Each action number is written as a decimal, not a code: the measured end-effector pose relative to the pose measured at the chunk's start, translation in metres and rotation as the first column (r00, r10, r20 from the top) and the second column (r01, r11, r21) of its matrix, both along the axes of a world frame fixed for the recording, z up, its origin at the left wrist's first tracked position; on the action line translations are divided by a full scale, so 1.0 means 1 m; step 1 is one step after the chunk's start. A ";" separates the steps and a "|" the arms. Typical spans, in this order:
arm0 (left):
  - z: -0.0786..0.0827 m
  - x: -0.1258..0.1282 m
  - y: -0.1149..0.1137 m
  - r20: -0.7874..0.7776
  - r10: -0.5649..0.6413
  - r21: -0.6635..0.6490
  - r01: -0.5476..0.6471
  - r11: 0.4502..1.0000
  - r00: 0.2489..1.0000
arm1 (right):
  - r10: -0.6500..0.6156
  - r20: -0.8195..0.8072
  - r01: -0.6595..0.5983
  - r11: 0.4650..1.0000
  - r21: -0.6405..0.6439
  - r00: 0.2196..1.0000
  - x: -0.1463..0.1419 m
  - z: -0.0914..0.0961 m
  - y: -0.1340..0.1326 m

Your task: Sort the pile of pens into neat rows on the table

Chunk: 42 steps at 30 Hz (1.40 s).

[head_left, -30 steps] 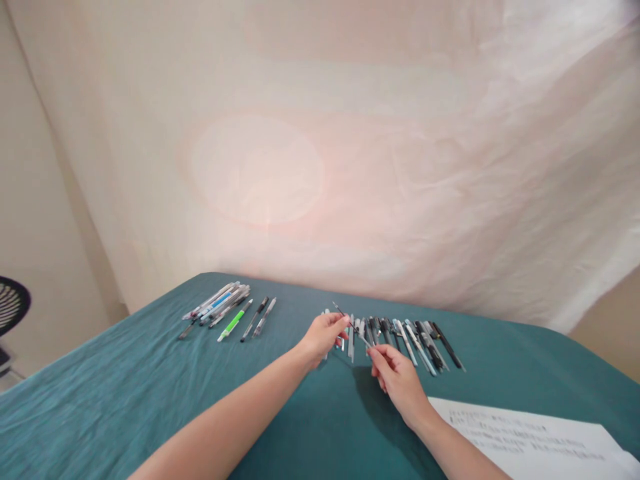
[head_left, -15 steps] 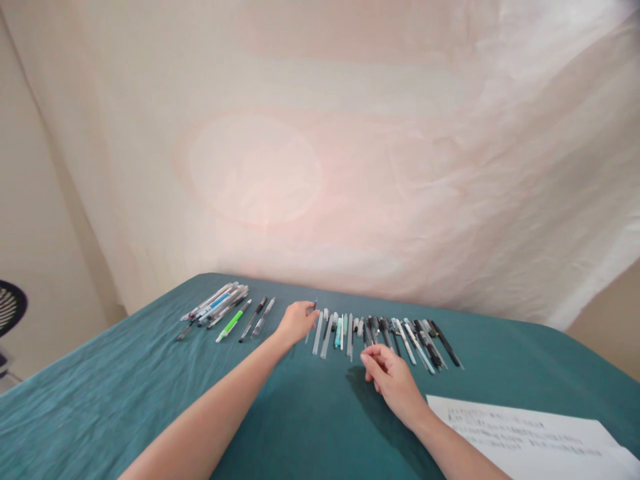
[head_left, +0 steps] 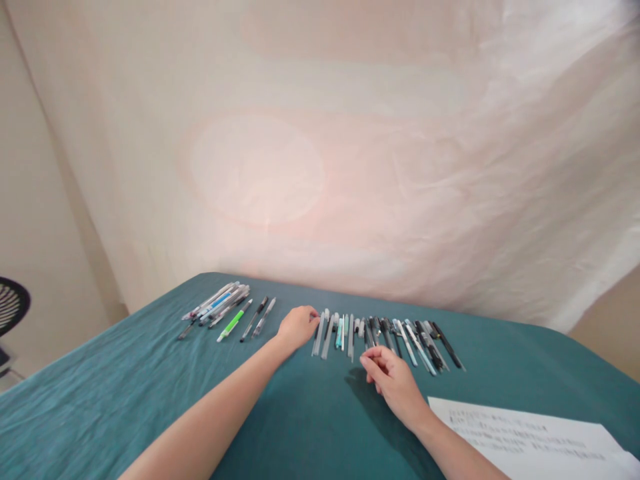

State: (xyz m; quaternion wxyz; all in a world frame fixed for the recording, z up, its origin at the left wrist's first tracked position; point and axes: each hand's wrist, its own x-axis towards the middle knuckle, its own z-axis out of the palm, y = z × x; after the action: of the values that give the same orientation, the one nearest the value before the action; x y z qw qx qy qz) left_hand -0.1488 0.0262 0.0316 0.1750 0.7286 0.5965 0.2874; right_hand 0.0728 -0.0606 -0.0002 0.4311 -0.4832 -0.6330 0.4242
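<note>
A long row of pens [head_left: 351, 339] lies side by side on the green cloth, with clear, teal, black and pale blue barrels. My left hand [head_left: 300, 325] is at the row's left end, its fingers closed at the upper part of a slim clear pen [head_left: 315, 345]. That pen lies against its neighbour, and the fingers partly cover it. My right hand [head_left: 391, 378] hovers just in front of the row's middle. Its thumb and fingers are curled together, and whatever may be inside them is hidden.
A pile of pens [head_left: 220, 302] lies at the back left. Between it and my left hand are a bright green pen [head_left: 234, 322], a black-capped pen [head_left: 255, 319] and a clear pen [head_left: 265, 317]. Paper with writing [head_left: 530, 437] lies front right. A black fan [head_left: 13, 307] stands left.
My left hand has come down slightly, and the slim pen it held up now lies close along the row's left end. My right hand has hardly moved.
</note>
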 end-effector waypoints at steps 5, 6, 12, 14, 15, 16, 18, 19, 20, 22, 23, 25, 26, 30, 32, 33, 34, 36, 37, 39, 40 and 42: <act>0.025 0.037 -0.040 -0.047 -0.501 -0.032 0.500 0.865 0.864 | 0.013 -0.049 -0.013 1.000 -0.002 0.999 -0.001 0.000 0.001; 0.027 0.045 -0.048 -0.049 -0.584 -0.031 0.583 0.812 0.810 | 0.024 -0.064 -0.024 1.000 0.002 0.998 -0.001 0.000 0.001; 0.020 0.068 -0.068 -0.162 -0.516 0.083 0.533 0.842 0.841 | 0.043 -0.081 -0.045 0.999 -0.025 0.996 0.000 0.000 0.001; 0.017 0.067 -0.065 -0.146 -0.514 0.105 0.530 0.842 0.845 | 0.054 -0.057 -0.056 0.998 -0.036 0.997 0.000 0.000 0.000; 0.016 0.065 -0.062 -0.137 -0.518 0.117 0.533 0.838 0.844 | 0.058 -0.052 -0.061 0.997 -0.041 0.997 -0.001 0.000 0.000; 0.015 0.064 -0.059 -0.128 -0.520 0.124 0.534 0.837 0.845 | 0.060 -0.056 -0.063 0.997 -0.049 0.997 -0.001 0.000 0.000; 0.013 0.059 -0.050 -0.113 -0.488 0.129 0.500 0.856 0.865 | 0.046 -0.088 -0.052 0.997 -0.064 0.995 -0.002 0.000 -0.001; 0.012 0.055 -0.045 -0.110 -0.452 0.130 0.463 0.877 0.885 | 0.034 -0.108 -0.042 0.997 -0.069 0.994 -0.002 0.001 -0.001; 0.010 0.050 -0.039 -0.112 -0.400 0.133 0.413 0.901 0.910 | 0.022 -0.122 -0.031 0.997 -0.068 0.992 -0.003 0.001 -0.002; 0.006 0.037 -0.026 -0.135 -0.275 0.153 0.294 0.944 0.952 | 0.003 -0.131 -0.010 0.999 -0.052 0.991 -0.003 0.002 -0.003; 0.003 0.030 -0.020 -0.150 -0.202 0.165 0.226 0.960 0.968 | -0.002 -0.127 -0.004 0.999 -0.042 0.992 -0.003 0.003 -0.003; -0.003 0.018 -0.010 -0.186 -0.069 0.178 0.103 0.979 0.980 | 0.002 -0.119 -0.006 0.999 -0.034 0.993 -0.003 0.003 -0.003; -0.005 0.013 -0.007 -0.204 -0.023 0.181 0.060 0.982 0.979 | 0.007 -0.117 -0.011 0.999 -0.033 0.993 -0.003 0.004 -0.004; -0.013 0.006 -0.004 -0.252 0.040 0.195 0.011 0.981 0.967 | 0.012 -0.116 -0.016 0.999 -0.033 0.993 -0.003 0.003 -0.003; -0.014 0.008 -0.005 -0.256 0.052 0.198 0.000 0.980 0.965 | 0.010 -0.116 -0.014 0.999 -0.037 0.993 -0.003 0.002 -0.003; -0.015 0.009 -0.006 -0.258 0.059 0.198 -0.006 0.980 0.964 | 0.011 -0.117 -0.016 0.999 -0.041 0.993 -0.003 0.002 -0.003; -0.015 0.009 -0.006 -0.261 0.064 0.198 -0.012 0.980 0.963 | 0.011 -0.117 -0.017 0.999 -0.045 0.993 -0.003 0.001 -0.003; -0.015 0.010 -0.006 -0.273 0.072 0.196 -0.018 0.980 0.959 | 0.011 -0.117 -0.017 0.999 -0.049 0.993 -0.003 0.001 -0.002; -0.015 0.010 -0.006 -0.280 0.074 0.196 -0.018 0.980 0.957 | 0.010 -0.118 -0.016 0.999 -0.050 0.993 -0.002 0.001 -0.002; -0.016 0.010 -0.005 -0.297 0.077 0.194 -0.019 0.981 0.952 | 0.009 -0.121 -0.015 0.999 -0.050 0.993 -0.002 0.002 -0.002; -0.016 0.010 -0.005 -0.305 0.079 0.191 -0.020 0.981 0.949 | 0.009 -0.124 -0.016 0.999 -0.050 0.992 -0.002 0.002 -0.003; -0.017 0.010 -0.005 -0.313 0.080 0.189 -0.021 0.982 0.946 | 0.008 -0.130 -0.015 0.998 -0.053 0.991 -0.002 0.002 -0.003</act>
State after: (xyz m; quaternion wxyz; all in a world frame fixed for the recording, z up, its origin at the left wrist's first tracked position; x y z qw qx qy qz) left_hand -0.1386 0.0216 0.0147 0.0010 0.7629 0.6066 0.2236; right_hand 0.0705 -0.0635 0.0020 0.4557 -0.4622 -0.5948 0.4742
